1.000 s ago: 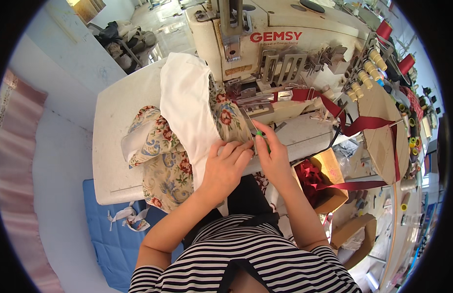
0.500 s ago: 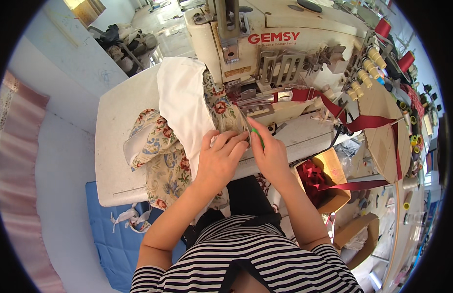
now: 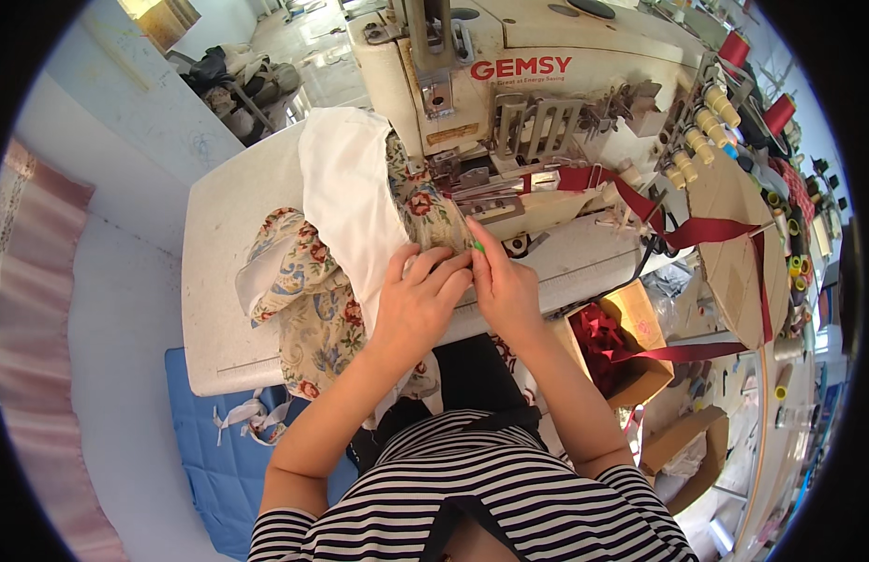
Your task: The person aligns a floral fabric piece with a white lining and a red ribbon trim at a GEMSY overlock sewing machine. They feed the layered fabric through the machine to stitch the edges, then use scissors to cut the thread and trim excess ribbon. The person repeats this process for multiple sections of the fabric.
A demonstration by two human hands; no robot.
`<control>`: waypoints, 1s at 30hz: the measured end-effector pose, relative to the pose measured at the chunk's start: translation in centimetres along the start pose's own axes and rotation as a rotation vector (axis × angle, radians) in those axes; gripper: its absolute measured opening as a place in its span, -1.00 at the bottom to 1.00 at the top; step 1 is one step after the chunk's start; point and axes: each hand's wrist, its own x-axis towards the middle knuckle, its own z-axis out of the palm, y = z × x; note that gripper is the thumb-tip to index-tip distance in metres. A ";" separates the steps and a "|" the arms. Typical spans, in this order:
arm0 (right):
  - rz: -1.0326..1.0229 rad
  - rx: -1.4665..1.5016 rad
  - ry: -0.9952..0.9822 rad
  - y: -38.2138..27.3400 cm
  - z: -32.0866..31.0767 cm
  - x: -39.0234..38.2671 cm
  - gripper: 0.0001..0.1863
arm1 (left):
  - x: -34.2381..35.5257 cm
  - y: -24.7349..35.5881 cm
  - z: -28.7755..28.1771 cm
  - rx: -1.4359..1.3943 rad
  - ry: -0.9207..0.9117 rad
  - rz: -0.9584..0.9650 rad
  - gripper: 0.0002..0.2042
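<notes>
Floral fabric (image 3: 427, 205) with a white lining (image 3: 346, 178) lies across the sewing machine's white bed, its far end under the machine head. My left hand (image 3: 419, 290) rests on the near right part of this cloth, fingers bent over its edge and pressing it; the thumb is mostly hidden. Close beside it, my right hand (image 3: 507, 292) is closed on a thin tool with a green handle (image 3: 478, 246). Most of that handle is covered by the fingers, so its exact kind cannot be made out. The fingertips of both hands nearly meet at the cloth's edge.
The sewing machine (image 3: 556, 89) stands just beyond my hands. Dark red tape (image 3: 706, 234) runs into it from the right, past a cardboard disc (image 3: 734, 258). A box of red tape (image 3: 640, 328) sits low at right. Blue cloth (image 3: 205, 450) hangs at lower left.
My right hand has shifted slightly left and turned, so less of the green handle shows. My left hand and the fabric have hardly moved.
</notes>
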 end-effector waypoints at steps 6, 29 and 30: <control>-0.007 -0.051 -0.021 -0.1 -0.7 0.4 -0.58 | 0.3 0.0 0.0 -0.001 0.007 0.004 -0.79; 0.056 0.665 -0.628 -4.6 5.8 -6.5 -0.74 | 2.3 -2.1 -5.4 -0.073 -0.071 0.096 -0.85; 0.026 0.758 -0.533 -4.5 8.3 -8.2 -0.73 | 2.0 0.7 -4.6 -0.068 -0.054 0.123 -0.84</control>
